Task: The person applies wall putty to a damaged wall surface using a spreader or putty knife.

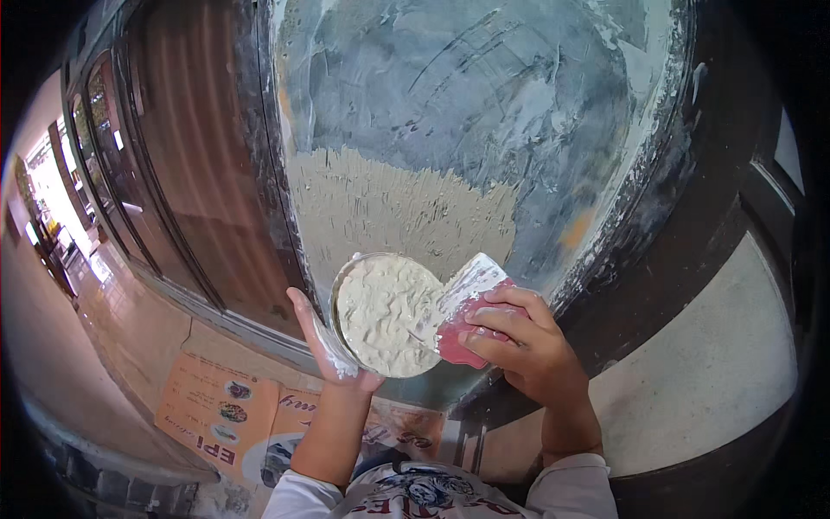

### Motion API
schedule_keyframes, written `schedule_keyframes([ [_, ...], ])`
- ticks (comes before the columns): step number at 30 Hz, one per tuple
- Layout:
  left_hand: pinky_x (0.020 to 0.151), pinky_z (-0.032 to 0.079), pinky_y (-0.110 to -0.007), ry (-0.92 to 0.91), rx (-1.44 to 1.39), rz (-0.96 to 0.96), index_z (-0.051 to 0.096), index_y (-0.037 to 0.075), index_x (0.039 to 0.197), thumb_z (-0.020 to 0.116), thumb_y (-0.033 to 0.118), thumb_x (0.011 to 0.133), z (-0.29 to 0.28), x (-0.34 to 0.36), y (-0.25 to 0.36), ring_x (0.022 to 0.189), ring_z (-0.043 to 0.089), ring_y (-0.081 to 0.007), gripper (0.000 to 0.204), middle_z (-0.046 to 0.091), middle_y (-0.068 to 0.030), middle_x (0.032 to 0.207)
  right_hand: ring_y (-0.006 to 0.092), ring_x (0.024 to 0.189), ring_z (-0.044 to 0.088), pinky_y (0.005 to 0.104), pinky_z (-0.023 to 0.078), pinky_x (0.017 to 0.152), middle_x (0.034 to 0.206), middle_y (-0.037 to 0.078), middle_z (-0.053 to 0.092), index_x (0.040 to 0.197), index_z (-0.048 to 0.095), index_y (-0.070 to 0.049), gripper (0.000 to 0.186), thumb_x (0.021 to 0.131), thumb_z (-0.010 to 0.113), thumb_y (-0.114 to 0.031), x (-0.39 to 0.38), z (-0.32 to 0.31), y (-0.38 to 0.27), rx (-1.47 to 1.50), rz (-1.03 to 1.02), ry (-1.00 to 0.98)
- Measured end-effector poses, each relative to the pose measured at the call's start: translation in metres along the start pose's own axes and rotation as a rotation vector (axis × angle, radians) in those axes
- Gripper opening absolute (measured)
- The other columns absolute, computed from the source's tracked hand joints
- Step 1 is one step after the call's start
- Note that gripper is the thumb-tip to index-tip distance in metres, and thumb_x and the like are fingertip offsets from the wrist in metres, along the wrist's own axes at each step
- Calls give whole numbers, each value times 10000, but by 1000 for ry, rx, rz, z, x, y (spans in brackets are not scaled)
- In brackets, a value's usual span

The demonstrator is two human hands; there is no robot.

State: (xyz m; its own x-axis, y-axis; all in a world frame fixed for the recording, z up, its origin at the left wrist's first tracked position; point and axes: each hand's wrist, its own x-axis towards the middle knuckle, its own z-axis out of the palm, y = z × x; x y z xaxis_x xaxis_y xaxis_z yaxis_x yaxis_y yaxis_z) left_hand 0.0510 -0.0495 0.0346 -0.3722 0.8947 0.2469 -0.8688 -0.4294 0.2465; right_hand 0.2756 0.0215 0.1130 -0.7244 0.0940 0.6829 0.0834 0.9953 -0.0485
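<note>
My left hand (330,355) supports a round tub (335,290) from its left side and below, thumb up along the wall of it. Thick off-white putty (380,311) fills the tub to near the rim, its surface lumpy. At the tub's right side, my right hand (527,337) grips a red putty spreader (462,333) smeared with white. The spreader's lower left edge meets the putty. Just beyond the tub, a ragged-topped beige coat (380,199) covers the lower part of the blue-grey wall panel (475,95).
Dark framed panes (190,164) stand left of the wall panel. Dark wooden trim (657,251) curves along its right, beside a pale panel (700,372). Orange printed sheets (194,394) lie on the floor below left. A bright opening (65,186) shows at far left.
</note>
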Motion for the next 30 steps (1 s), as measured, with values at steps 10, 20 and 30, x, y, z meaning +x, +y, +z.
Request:
schedule_keyframes([
  [10,1084,482,-497,-81,-37,10,463,50,1477,344,825,929,-3,10,3,1290,581,-346,957,549,-178,1451,339,1142,611,423,543,950,1121,67,694,1072,730,-115,407,689,770,17,7,5,-4,-3,-33,-3],
  [20,1109,454,-517,-110,-127,-71,503,30,1460,366,833,917,-18,29,15,1297,574,-387,979,553,-207,1460,322,1128,619,426,534,964,1119,41,703,1047,744,-132,406,667,767,10,26,26,-5,38,-60,-23],
  [30,1116,442,-504,-83,-62,-78,454,67,1491,329,854,909,-23,53,40,1320,550,-358,987,539,-172,1467,338,1146,608,432,512,976,1124,40,703,1068,750,-128,477,634,728,69,48,46,6,30,7,39],
])
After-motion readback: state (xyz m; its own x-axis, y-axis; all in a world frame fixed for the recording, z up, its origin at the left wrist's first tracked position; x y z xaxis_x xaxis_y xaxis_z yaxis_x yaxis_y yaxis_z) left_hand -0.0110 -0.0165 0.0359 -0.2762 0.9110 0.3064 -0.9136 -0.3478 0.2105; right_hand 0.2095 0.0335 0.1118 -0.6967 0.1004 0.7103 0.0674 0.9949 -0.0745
